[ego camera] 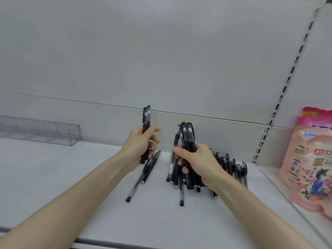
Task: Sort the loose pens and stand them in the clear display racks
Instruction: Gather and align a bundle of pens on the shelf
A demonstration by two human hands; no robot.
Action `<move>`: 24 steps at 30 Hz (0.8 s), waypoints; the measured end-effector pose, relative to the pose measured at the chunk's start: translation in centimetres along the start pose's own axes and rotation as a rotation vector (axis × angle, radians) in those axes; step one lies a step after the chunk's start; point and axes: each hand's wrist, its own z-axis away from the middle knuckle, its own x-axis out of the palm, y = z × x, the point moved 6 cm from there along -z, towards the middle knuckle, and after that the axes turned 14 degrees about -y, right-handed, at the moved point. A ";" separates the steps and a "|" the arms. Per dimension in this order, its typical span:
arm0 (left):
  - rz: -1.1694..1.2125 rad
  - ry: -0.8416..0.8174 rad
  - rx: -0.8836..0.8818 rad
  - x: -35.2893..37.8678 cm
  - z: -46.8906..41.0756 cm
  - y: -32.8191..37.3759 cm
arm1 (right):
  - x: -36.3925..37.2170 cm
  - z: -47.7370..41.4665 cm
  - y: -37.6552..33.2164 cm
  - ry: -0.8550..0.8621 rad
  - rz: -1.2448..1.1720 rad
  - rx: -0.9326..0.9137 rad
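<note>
- On the white shelf [86,177] in front of you, both hands sit just above the surface, each wrapped round pens.
- Your left hand [142,144] has fingers and thumb curled round a small bunch of black pens [146,121]. They are held upright, with their clipped caps well above your fist and their lower ends poking out below it.
- Your right hand [197,162] grips a thick bundle of black pens [187,135], also roughly upright. Your thumb lies across the front and your fingers curl in underneath.
- The lower ends of that bundle fan out beneath your palm. You cannot tell whether they touch the shelf.
- Between your two forearms, a few loose pens [143,175] lie flat on the shelf, slanting from just under your left hand down toward you. At least one has a clear barrel with a black tip.
- A single clear-barrelled pen [181,194] lies below the bundle, pointing toward you.
- Behind and to the right of your right hand, a heap of pens [231,166] lies at the foot of the grey back panel [161,51].
- The clear display rack [39,130] sits at the far left against the back panel, well apart from both hands.
- A slotted upright [280,97] rises on the right. Beyond it, pink pouches [309,168] stand on the neighbouring shelf.
</note>
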 end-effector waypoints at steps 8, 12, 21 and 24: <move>0.021 -0.179 0.054 2.6 0.3 -0.1 | -0.8 0.1 -0.1 0.064 -0.081 -0.101; 0.089 -0.328 0.064 4.0 0.3 0.0 | -0.2 0.4 -0.5 0.002 -0.048 -0.161; -0.193 -0.572 0.032 5.0 1.8 1.7 | 1.5 0.3 -1.2 -0.225 -0.002 -0.178; -0.295 -0.567 0.110 4.5 2.2 3.8 | 2.5 0.3 -1.3 -0.283 0.022 -0.159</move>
